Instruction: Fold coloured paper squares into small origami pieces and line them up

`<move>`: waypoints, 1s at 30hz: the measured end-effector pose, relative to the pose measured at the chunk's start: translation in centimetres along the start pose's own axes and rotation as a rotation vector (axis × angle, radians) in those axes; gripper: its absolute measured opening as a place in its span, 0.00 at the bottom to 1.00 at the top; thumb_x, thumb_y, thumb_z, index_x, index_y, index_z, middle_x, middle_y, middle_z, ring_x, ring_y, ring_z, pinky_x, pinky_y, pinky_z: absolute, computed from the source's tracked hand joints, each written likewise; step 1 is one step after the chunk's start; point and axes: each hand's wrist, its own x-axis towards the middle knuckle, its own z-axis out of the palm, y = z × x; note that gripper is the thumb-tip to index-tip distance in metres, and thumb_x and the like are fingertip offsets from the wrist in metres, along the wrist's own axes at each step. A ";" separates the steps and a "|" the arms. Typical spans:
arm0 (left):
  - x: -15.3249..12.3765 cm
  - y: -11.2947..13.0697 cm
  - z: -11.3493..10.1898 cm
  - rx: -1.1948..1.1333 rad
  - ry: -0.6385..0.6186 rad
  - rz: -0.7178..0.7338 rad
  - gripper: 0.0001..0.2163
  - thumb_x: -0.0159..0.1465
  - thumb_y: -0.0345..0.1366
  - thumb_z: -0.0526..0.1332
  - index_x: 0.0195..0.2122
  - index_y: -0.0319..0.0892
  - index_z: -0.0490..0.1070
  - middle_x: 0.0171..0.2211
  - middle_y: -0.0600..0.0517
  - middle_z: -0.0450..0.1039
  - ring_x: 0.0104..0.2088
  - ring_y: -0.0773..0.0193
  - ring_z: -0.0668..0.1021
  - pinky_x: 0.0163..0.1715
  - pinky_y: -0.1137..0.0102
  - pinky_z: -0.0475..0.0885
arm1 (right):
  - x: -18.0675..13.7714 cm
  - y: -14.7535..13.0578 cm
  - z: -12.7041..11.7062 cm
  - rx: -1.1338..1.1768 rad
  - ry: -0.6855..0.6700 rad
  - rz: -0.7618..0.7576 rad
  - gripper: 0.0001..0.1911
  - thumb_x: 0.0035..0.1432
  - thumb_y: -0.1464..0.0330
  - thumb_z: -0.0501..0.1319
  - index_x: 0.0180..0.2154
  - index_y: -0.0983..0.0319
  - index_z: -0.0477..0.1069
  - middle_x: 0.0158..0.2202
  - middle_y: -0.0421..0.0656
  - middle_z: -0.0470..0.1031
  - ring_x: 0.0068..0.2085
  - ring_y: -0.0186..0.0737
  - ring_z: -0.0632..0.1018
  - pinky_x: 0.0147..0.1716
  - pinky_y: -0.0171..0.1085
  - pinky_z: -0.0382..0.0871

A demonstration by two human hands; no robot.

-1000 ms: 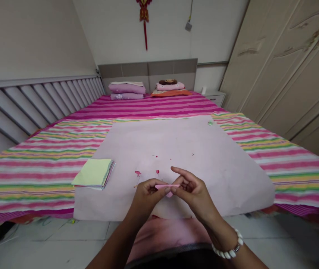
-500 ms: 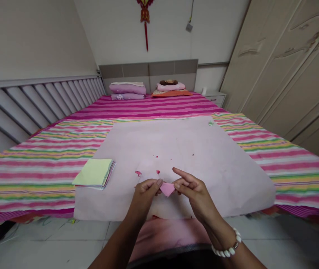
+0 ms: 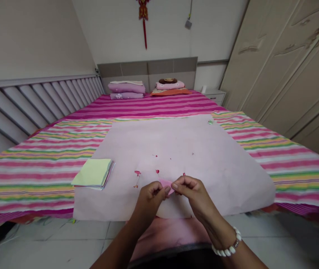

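Observation:
A small folded piece of pink paper (image 3: 165, 183) is held between my two hands, just above the near part of a pale sheet (image 3: 181, 140). My left hand (image 3: 152, 196) pinches its left side between thumb and fingers. At its right edge, my right hand (image 3: 191, 190) grips it with the thumb and curled fingers. Part of the paper is hidden behind my fingers. A stack of coloured paper (image 3: 93, 172) with a light green sheet on top lies left of my hands.
Small printed marks or scraps, one a pink-red mark (image 3: 137, 173), dot the pale sheet. A small green item (image 3: 210, 122) lies near its far right corner. The sheet rests on a bed with a striped cover (image 3: 262, 145). A white railing (image 3: 36, 101) runs along the left.
My right index finger, stretched out before, is now curled in. My left thumb has shifted down and right across the pink paper, and less of the paper shows.

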 end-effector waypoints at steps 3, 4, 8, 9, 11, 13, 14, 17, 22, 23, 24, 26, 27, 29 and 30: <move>0.0 -0.1 0.0 0.011 -0.001 0.048 0.14 0.59 0.40 0.60 0.18 0.40 0.67 0.19 0.54 0.71 0.23 0.68 0.70 0.24 0.74 0.64 | -0.1 0.4 -0.1 -0.002 0.000 -0.030 0.09 0.45 0.66 0.69 0.20 0.62 0.73 0.19 0.37 0.72 0.24 0.33 0.68 0.26 0.33 0.59; 0.1 -0.2 0.0 -0.005 0.000 0.045 0.14 0.58 0.41 0.60 0.18 0.40 0.66 0.19 0.54 0.70 0.23 0.68 0.70 0.24 0.74 0.64 | -0.1 0.5 -0.1 -0.008 0.007 -0.046 0.09 0.45 0.66 0.69 0.21 0.62 0.73 0.19 0.37 0.71 0.24 0.33 0.68 0.26 0.33 0.59; 0.5 -0.7 0.2 -0.114 -0.013 -0.040 0.12 0.56 0.41 0.62 0.20 0.40 0.70 0.19 0.54 0.70 0.23 0.67 0.70 0.26 0.73 0.65 | -0.1 1.1 -0.1 -0.051 0.073 -0.101 0.09 0.46 0.64 0.69 0.22 0.62 0.74 0.20 0.37 0.71 0.25 0.34 0.68 0.27 0.34 0.59; 0.6 -0.8 0.2 -0.146 -0.024 -0.063 0.11 0.56 0.41 0.62 0.23 0.39 0.72 0.20 0.53 0.71 0.24 0.67 0.70 0.26 0.72 0.66 | -0.1 1.2 -0.1 -0.059 0.092 -0.103 0.09 0.46 0.64 0.69 0.22 0.62 0.74 0.20 0.38 0.71 0.25 0.34 0.68 0.27 0.35 0.60; 0.7 -0.8 0.1 -0.187 -0.042 -0.090 0.10 0.56 0.41 0.62 0.28 0.39 0.73 0.23 0.53 0.72 0.25 0.67 0.71 0.27 0.72 0.66 | -0.2 1.1 0.0 -0.066 0.106 -0.096 0.09 0.47 0.63 0.69 0.23 0.61 0.74 0.21 0.38 0.71 0.26 0.35 0.68 0.28 0.35 0.60; 0.8 -0.6 0.0 -0.191 -0.057 -0.085 0.10 0.57 0.42 0.61 0.26 0.39 0.72 0.22 0.54 0.70 0.24 0.68 0.69 0.26 0.73 0.65 | -0.2 0.9 0.1 -0.054 0.077 -0.073 0.11 0.48 0.61 0.68 0.23 0.62 0.74 0.20 0.39 0.70 0.26 0.35 0.68 0.28 0.35 0.61; 0.8 -0.5 -0.2 -0.185 -0.068 -0.076 0.11 0.57 0.42 0.61 0.24 0.40 0.71 0.21 0.54 0.68 0.23 0.68 0.68 0.26 0.73 0.64 | -0.3 0.8 0.2 -0.034 0.054 -0.055 0.13 0.49 0.59 0.67 0.23 0.62 0.73 0.21 0.39 0.70 0.26 0.36 0.68 0.28 0.35 0.62; 0.7 0.0 -0.6 -0.165 -0.134 -0.060 0.11 0.57 0.41 0.61 0.23 0.40 0.70 0.21 0.55 0.67 0.23 0.69 0.67 0.26 0.73 0.63 | -0.3 0.3 0.3 0.080 -0.019 0.027 0.16 0.51 0.57 0.65 0.21 0.62 0.72 0.20 0.39 0.68 0.25 0.35 0.67 0.26 0.34 0.61; 0.6 0.3 -1.5 -0.152 -0.235 -0.066 0.09 0.56 0.39 0.62 0.23 0.40 0.71 0.21 0.55 0.68 0.23 0.69 0.68 0.26 0.74 0.64 | -0.4 -0.2 0.2 0.219 -0.142 0.151 0.12 0.48 0.62 0.68 0.22 0.63 0.72 0.19 0.37 0.68 0.23 0.31 0.65 0.23 0.32 0.57; 0.7 0.2 -1.6 -0.153 -0.242 -0.066 0.09 0.56 0.39 0.62 0.23 0.40 0.71 0.21 0.55 0.68 0.23 0.69 0.68 0.26 0.74 0.64 | -0.4 -0.2 0.2 0.240 -0.146 0.165 0.11 0.48 0.63 0.68 0.22 0.63 0.72 0.19 0.37 0.69 0.23 0.31 0.65 0.23 0.32 0.57; 0.7 0.2 -1.7 -0.155 -0.246 -0.066 0.09 0.56 0.39 0.63 0.24 0.40 0.72 0.21 0.55 0.68 0.23 0.69 0.68 0.26 0.74 0.64 | -0.4 -0.2 0.2 0.258 -0.146 0.174 0.11 0.47 0.63 0.68 0.22 0.63 0.73 0.20 0.37 0.69 0.23 0.31 0.65 0.23 0.32 0.57; 0.7 0.1 -1.8 -0.158 -0.249 -0.064 0.08 0.57 0.38 0.63 0.24 0.39 0.72 0.21 0.55 0.69 0.24 0.69 0.68 0.26 0.74 0.64 | -0.4 -0.1 0.2 0.274 -0.152 0.178 0.11 0.47 0.63 0.69 0.22 0.63 0.73 0.19 0.37 0.69 0.22 0.31 0.65 0.23 0.32 0.58; 0.8 0.1 -1.8 -0.160 -0.245 -0.064 0.08 0.57 0.38 0.63 0.24 0.39 0.72 0.21 0.55 0.69 0.24 0.69 0.68 0.26 0.74 0.64 | -0.3 -0.1 0.2 0.271 -0.156 0.174 0.11 0.47 0.62 0.69 0.22 0.63 0.73 0.19 0.37 0.69 0.22 0.31 0.65 0.23 0.32 0.58; 0.8 0.1 -1.8 -0.160 -0.240 -0.065 0.08 0.56 0.38 0.63 0.24 0.39 0.73 0.21 0.55 0.68 0.23 0.69 0.68 0.26 0.74 0.64 | -0.3 -0.1 0.1 0.246 -0.159 0.167 0.11 0.47 0.62 0.68 0.23 0.63 0.75 0.18 0.38 0.69 0.21 0.31 0.65 0.22 0.32 0.58; 0.8 0.1 -1.8 -0.159 -0.238 -0.067 0.08 0.56 0.38 0.63 0.24 0.39 0.73 0.21 0.55 0.69 0.23 0.69 0.68 0.26 0.74 0.64 | -0.2 -0.1 0.0 0.229 -0.156 0.166 0.11 0.47 0.62 0.68 0.24 0.63 0.76 0.19 0.38 0.70 0.21 0.31 0.65 0.22 0.32 0.58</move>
